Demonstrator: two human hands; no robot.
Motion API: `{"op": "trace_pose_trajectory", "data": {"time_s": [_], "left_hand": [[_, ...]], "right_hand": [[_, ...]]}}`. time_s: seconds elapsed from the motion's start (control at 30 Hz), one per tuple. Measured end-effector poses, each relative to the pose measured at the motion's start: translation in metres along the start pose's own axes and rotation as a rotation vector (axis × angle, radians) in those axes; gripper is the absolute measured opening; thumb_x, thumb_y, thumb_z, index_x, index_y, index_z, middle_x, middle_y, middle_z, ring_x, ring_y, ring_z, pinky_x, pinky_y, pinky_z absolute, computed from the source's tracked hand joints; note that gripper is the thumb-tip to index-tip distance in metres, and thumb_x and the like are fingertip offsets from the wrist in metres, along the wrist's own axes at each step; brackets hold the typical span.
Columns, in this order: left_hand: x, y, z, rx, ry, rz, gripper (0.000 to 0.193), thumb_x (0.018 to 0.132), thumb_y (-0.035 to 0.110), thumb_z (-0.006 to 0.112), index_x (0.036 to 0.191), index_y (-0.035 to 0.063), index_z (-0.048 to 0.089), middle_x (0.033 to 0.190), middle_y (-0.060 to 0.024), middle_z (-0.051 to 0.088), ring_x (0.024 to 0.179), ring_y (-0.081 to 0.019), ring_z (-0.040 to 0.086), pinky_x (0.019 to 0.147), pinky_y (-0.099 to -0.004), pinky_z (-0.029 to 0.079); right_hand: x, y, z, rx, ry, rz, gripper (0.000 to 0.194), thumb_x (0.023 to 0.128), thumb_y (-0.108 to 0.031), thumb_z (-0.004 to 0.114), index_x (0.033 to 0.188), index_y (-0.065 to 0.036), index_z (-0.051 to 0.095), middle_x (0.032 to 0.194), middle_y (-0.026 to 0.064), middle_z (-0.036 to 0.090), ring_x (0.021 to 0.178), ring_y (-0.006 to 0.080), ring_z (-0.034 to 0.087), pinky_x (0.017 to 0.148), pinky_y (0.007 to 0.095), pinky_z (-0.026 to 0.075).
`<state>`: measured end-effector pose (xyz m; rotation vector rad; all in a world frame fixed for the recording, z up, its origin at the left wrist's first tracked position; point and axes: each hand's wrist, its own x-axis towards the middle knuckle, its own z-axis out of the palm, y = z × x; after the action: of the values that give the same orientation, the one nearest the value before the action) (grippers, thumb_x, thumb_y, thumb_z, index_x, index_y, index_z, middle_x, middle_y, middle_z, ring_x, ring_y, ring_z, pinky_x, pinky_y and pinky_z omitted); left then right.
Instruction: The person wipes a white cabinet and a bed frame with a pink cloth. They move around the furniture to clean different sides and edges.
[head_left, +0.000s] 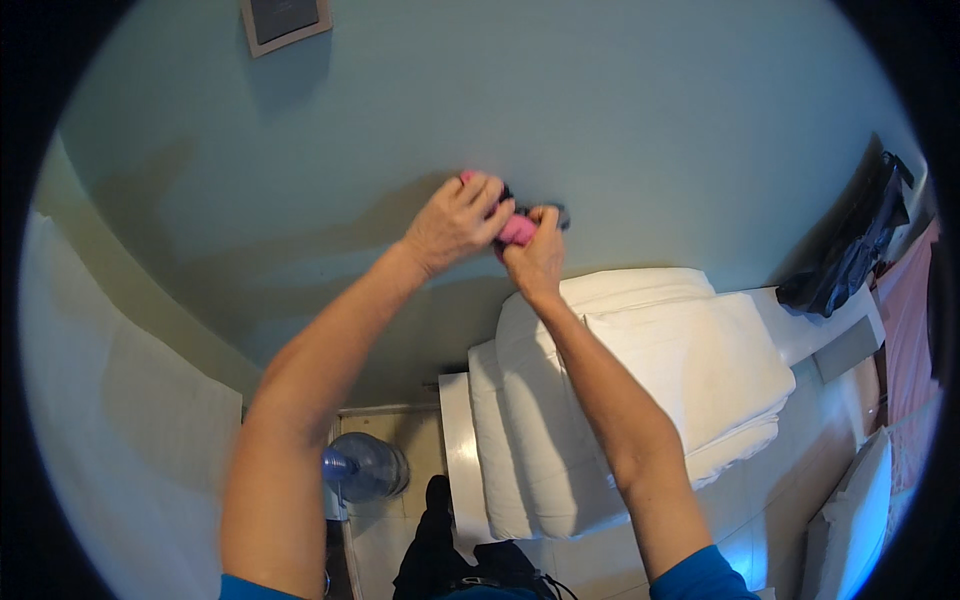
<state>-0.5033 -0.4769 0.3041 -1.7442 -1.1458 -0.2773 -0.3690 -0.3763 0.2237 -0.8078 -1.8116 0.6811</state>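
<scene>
Both arms reach forward in front of a blue-green wall (637, 135). A small pink item (517, 230), apparently soft cloth, is between my two hands. My left hand (459, 221) grips its upper left end, with the fingers curled over it. On the right side, my right hand (538, 255) pinches it between thumb and fingers. Dark parts show beside the pink, and a dark grey piece (559, 216) sticks out behind the right fingers. The fingers cover much of the item, so its exact kind is unclear.
Folded white quilts (675, 352) are piled on a white bench-like surface (459, 442) below my right arm. A black plastic bag (862, 240) is at the right. A large water bottle (367, 466) stands on the floor. A framed panel (287, 19) is on the wall.
</scene>
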Motion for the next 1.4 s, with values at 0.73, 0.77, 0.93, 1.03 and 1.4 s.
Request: {"op": "trace_pose_trajectory", "data": {"time_s": [0.73,0.77,0.93,1.03,1.4], "left_hand": [[0.109,-0.126,-0.042,-0.011,0.683,-0.167,0.044,0.077,0.01,0.07,0.12,0.0208,0.073,0.111,-0.0065,0.065,0.103,-0.0247,0.063,0.086,-0.039,0.048],[0.099,-0.126,-0.043,-0.008,0.655,-0.2,0.044,0.076,0.009,0.071,0.119,0.0201,0.073,0.112,-0.0067,0.066,0.103,-0.0251,0.063,0.086,-0.0389,0.048],[0.025,-0.092,-0.03,-0.066,0.591,-0.214,0.028,0.072,0.011,0.074,0.099,0.0144,0.075,0.11,-0.0066,0.067,0.098,-0.0247,0.064,0.076,-0.0377,0.047],[-0.02,-0.043,-0.004,-0.181,0.396,-0.186,0.029,0.073,0.016,0.073,0.101,0.0109,0.074,0.111,-0.009,0.066,0.101,-0.0265,0.064,0.079,-0.0387,0.049],[-0.082,0.049,0.046,-0.344,0.089,-0.202,0.02,0.075,0.015,0.07,0.095,0.0096,0.071,0.105,-0.0067,0.065,0.098,-0.0226,0.062,0.077,-0.0378,0.047]], "right_hand": [[0.127,-0.17,-0.066,-0.005,0.43,-0.368,0.061,0.066,-0.006,0.072,0.122,-0.002,0.05,0.105,0.0237,0.066,0.098,0.0426,0.066,0.09,0.0469,0.052],[0.13,-0.166,-0.059,0.001,0.409,-0.443,0.061,0.064,-0.005,0.072,0.121,-0.004,0.05,0.103,0.0232,0.063,0.096,0.0445,0.064,0.088,0.0476,0.052],[0.069,-0.12,-0.008,0.002,0.406,-0.431,0.063,0.061,-0.001,0.072,0.12,-0.007,0.05,0.106,0.0224,0.059,0.097,0.0464,0.06,0.086,0.0496,0.05],[0.01,-0.056,0.018,0.034,0.329,-0.215,0.062,0.063,-0.003,0.074,0.121,-0.006,0.05,0.109,0.0226,0.058,0.104,0.0453,0.058,0.09,0.0494,0.048],[-0.074,0.03,0.054,0.091,0.207,0.473,0.053,0.072,-0.006,0.072,0.12,-0.002,0.049,0.11,0.0234,0.061,0.106,0.0435,0.06,0.096,0.0462,0.046]]}}
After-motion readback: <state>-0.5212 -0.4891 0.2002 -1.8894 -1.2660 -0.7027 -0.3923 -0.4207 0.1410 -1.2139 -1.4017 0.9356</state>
